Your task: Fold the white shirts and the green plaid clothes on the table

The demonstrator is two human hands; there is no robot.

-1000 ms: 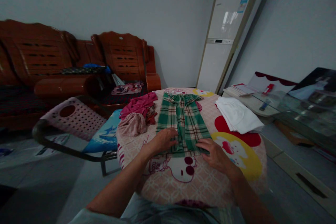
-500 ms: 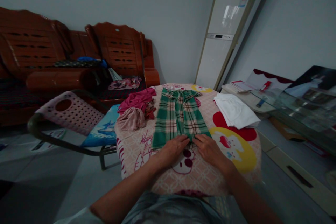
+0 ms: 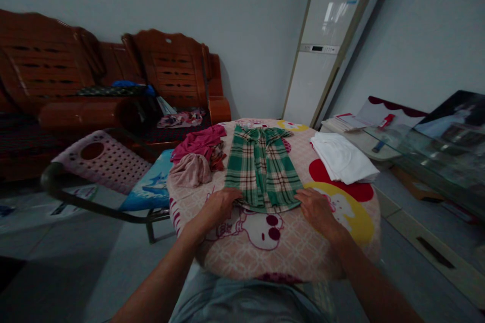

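A green plaid shirt [image 3: 261, 166] lies spread on the table, its collar end away from me and its hem towards me. My left hand [image 3: 226, 201] is closed on the hem's left corner, with the fingers curled over the cloth. At the right corner of the hem, my right hand [image 3: 311, 203] pinches the edge between thumb and fingers. Left of the shirt sit a crumpled magenta cloth [image 3: 199, 142] and a dusty pink cloth [image 3: 190, 171]. A folded white garment [image 3: 343, 157] rests on the right.
A patterned cloth [image 3: 235, 257] covers the round table. On the left stands a metal-framed chair [image 3: 106, 161] with a blue seat, and behind it wooden armchairs [image 3: 170, 70]. A glass shelf [image 3: 432, 156] and a tall white air conditioner [image 3: 318, 60] are on the right.
My hands have moved apart from the middle of the hem to its two corners. The left corner has drawn inward and the hem now curves between my hands.
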